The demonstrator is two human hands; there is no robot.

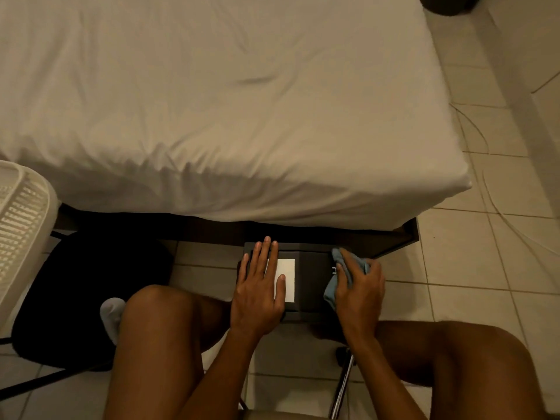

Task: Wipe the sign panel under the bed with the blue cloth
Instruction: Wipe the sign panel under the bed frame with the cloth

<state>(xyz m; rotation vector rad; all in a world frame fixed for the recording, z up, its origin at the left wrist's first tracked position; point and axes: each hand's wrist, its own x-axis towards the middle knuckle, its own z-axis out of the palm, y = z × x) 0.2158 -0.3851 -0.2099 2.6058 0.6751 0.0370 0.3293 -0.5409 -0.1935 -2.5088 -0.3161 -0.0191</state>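
A dark sign panel (312, 277) with a white rectangle on it lies on the tiled floor, its far end reaching under the bed's edge. My left hand (260, 286) rests flat on the panel's left side, fingers spread, partly covering the white rectangle. My right hand (360, 286) presses a crumpled blue cloth (342, 268) against the panel's right side. The cloth shows above and left of my fingers. My knees frame the panel on both sides.
The bed (212, 101) with a white sheet fills the upper view, its dark frame (394, 237) just behind the panel. A white slatted basket (21, 225) and a black chair seat (85, 292) stand at left. A thin cable (485, 177) trails over the tiles at right.
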